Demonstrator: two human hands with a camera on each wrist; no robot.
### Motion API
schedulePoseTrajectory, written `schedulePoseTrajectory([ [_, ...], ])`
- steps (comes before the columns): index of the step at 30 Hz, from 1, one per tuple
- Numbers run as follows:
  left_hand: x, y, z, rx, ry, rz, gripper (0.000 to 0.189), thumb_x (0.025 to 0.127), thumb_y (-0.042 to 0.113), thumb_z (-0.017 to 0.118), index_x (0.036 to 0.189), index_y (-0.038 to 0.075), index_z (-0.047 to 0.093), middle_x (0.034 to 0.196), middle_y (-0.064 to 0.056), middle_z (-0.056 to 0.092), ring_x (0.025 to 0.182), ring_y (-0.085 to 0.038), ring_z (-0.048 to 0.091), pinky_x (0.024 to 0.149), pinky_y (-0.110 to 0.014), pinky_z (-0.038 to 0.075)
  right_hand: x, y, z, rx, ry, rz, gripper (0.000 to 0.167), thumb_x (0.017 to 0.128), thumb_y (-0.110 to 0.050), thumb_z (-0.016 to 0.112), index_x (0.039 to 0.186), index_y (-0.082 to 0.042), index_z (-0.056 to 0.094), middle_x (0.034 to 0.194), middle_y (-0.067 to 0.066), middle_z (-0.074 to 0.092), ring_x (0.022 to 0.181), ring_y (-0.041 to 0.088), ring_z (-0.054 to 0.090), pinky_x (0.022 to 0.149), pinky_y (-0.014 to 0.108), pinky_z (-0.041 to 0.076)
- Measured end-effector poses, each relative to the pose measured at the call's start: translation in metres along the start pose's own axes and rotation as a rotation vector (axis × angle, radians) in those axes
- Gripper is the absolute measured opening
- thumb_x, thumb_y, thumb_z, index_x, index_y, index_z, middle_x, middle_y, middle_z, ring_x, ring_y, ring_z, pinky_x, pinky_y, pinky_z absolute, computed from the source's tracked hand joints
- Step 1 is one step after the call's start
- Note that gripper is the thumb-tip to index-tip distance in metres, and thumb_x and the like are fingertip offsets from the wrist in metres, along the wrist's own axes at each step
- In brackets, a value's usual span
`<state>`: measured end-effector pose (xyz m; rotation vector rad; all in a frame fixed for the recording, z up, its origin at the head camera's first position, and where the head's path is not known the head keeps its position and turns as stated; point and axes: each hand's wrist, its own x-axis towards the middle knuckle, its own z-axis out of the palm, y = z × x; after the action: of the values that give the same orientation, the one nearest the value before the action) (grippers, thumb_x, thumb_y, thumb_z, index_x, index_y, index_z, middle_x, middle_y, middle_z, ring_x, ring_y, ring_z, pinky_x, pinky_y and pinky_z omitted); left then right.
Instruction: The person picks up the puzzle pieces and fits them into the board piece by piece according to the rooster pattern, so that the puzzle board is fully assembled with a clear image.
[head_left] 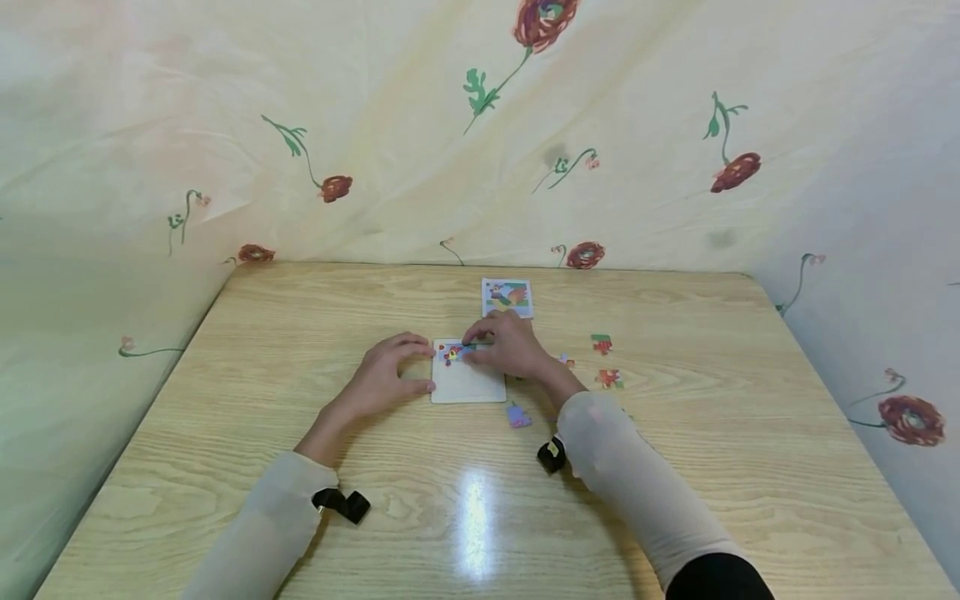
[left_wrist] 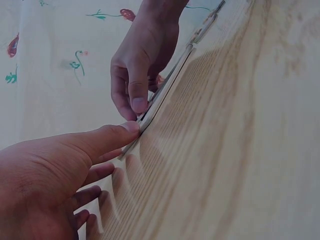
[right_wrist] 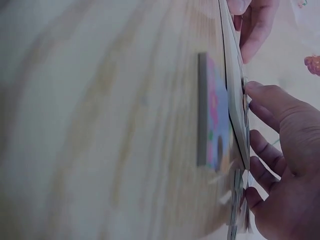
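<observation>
A white puzzle board (head_left: 468, 386) lies on the table, with colourful puzzle pieces (head_left: 451, 354) fitted along its top left part. My left hand (head_left: 381, 377) touches the board's left edge, thumb near the lower corner and fingers further up, a gap between them. Over the upper part of the board, my right hand (head_left: 510, 343) pinches a small puzzle piece between thumb and index finger, mostly hidden by the fingertips. Seen from the left wrist, the right thumb and fingertips (left_wrist: 139, 104) come down right at the board's surface.
A picture card (head_left: 507, 297) lies just behind the board. Right of it are loose red and green pieces (head_left: 602, 343), (head_left: 609, 378); a purple piece (head_left: 517, 416) sits at the board's lower right corner. Others are partly under the right forearm. Flowered cloth (head_left: 405, 125) hangs behind the table.
</observation>
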<state>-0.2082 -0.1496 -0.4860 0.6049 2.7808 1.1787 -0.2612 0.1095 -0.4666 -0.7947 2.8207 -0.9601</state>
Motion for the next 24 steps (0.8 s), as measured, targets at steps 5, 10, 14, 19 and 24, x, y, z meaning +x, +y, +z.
schedulePoseTrajectory([
  [5,0.0016,0.0017,0.0006,0.004,0.002,0.011,0.049,0.086,0.030,0.085,0.131,0.017,0.070,0.148,-0.003,0.058,0.148,-0.031,0.044,0.124,-0.058,0.031,0.0000,-0.0005,0.0007,-0.016,0.000,0.024,0.017,0.086,-0.028,0.085,0.101,-0.021,0.081,0.100,0.002,0.072,0.097,0.020,0.059,0.090,0.039,0.043],
  [10,0.0022,0.0019,0.0019,0.006,0.004,0.021,0.049,0.086,0.030,0.085,0.131,0.017,0.071,0.148,-0.004,0.058,0.147,-0.032,0.045,0.123,-0.059,0.031,-0.0008,0.0018,0.0006,-0.024,-0.003,0.036,0.017,0.086,-0.028,0.085,0.102,-0.022,0.081,0.102,0.001,0.072,0.098,0.019,0.058,0.093,0.042,0.041],
  [14,0.0027,0.0011,0.0029,0.006,-0.002,0.019,0.049,0.086,0.030,0.085,0.131,0.017,0.071,0.148,-0.003,0.058,0.148,-0.031,0.044,0.124,-0.059,0.031,-0.0015,0.0025,-0.0002,-0.022,-0.007,0.031,0.017,0.086,-0.026,0.085,0.102,-0.021,0.081,0.103,0.002,0.072,0.098,0.020,0.058,0.093,0.042,0.042],
  [19,0.0020,0.0005,0.0026,0.004,0.003,0.022,0.049,0.086,0.030,0.085,0.130,0.017,0.071,0.148,-0.003,0.058,0.148,-0.031,0.044,0.124,-0.058,0.032,-0.0004,0.0025,0.0005,-0.027,-0.013,0.019,0.017,0.087,-0.026,0.084,0.102,-0.021,0.081,0.105,0.002,0.073,0.100,0.021,0.058,0.093,0.042,0.042],
  [24,-0.0001,0.0001,0.0018,-0.003,0.009,0.018,0.049,0.086,0.030,0.085,0.130,0.017,0.071,0.149,-0.004,0.058,0.147,-0.032,0.045,0.123,-0.059,0.032,0.0011,0.0010,0.0023,-0.042,-0.018,0.018,0.016,0.087,-0.028,0.084,0.102,-0.023,0.082,0.104,0.002,0.073,0.102,0.021,0.057,0.092,0.043,0.041],
])
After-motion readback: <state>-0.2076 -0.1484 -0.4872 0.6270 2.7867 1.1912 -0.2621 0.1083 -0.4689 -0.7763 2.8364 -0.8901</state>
